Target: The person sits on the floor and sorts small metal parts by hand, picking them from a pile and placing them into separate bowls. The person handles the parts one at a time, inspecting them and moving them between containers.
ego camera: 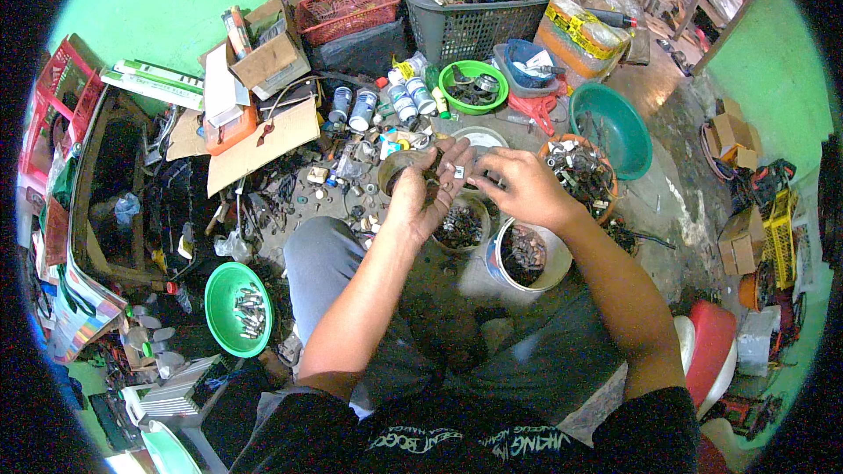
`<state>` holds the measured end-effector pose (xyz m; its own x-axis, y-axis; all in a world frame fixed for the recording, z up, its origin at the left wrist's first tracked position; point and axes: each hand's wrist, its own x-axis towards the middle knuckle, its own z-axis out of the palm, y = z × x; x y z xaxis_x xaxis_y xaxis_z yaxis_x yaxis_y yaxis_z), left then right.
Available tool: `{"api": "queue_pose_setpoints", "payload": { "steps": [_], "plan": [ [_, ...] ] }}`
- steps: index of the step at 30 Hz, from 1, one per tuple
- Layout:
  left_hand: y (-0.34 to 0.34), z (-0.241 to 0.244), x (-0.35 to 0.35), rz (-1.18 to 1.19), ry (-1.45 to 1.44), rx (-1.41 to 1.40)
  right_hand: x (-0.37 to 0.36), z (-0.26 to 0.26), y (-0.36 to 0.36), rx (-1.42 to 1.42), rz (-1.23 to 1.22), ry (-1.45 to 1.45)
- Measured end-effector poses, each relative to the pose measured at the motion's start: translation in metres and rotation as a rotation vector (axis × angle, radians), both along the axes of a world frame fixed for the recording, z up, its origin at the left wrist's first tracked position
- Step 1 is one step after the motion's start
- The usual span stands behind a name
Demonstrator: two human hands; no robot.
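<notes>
My left hand [431, 194] is palm up with its fingers spread, and a few small pieces, one of them whitish [459, 172], lie on it. Close beside its fingertips, my right hand [520, 181] is bent with thumb and fingers together; a small dark part seems to be between them. Below the hands stand a round tub of small dark parts [461, 224] and a white bucket [563, 257] holding dark pieces. An orange basin [612, 201] heaped with mixed small parts is right of my right hand. Another round container [388, 171] is partly hidden behind my left hand.
A green bowl [212, 309] of spark-plug-like metal parts is at lower left. Spray cans [363, 110], a light green basin [502, 89] and a dark green basin [642, 138] stand beyond the hands. Loose small parts and cardboard [263, 151] litter the floor at left.
</notes>
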<state>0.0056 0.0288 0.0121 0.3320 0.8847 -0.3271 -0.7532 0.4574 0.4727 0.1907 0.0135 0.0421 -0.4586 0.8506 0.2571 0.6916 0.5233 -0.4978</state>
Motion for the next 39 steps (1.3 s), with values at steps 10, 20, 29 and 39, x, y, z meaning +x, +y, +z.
{"api": "queue_pose_setpoints", "payload": {
  "steps": [10,20,29,39],
  "plan": [
    [-0.003,-0.013,0.002,-0.171,-0.253,-0.035,-0.003,-0.002,-0.002,0.058,0.046,0.059],
    [-0.006,-0.014,0.009,-0.205,-0.250,-0.026,-0.008,-0.005,-0.003,0.046,0.089,0.033],
    [-0.007,-0.002,0.008,-0.127,-0.188,-0.024,-0.009,0.006,-0.008,-0.018,0.107,-0.053],
    [-0.009,0.011,0.009,-0.104,-0.157,-0.048,-0.006,-0.001,-0.004,-0.012,0.131,-0.013]
  ]
}}
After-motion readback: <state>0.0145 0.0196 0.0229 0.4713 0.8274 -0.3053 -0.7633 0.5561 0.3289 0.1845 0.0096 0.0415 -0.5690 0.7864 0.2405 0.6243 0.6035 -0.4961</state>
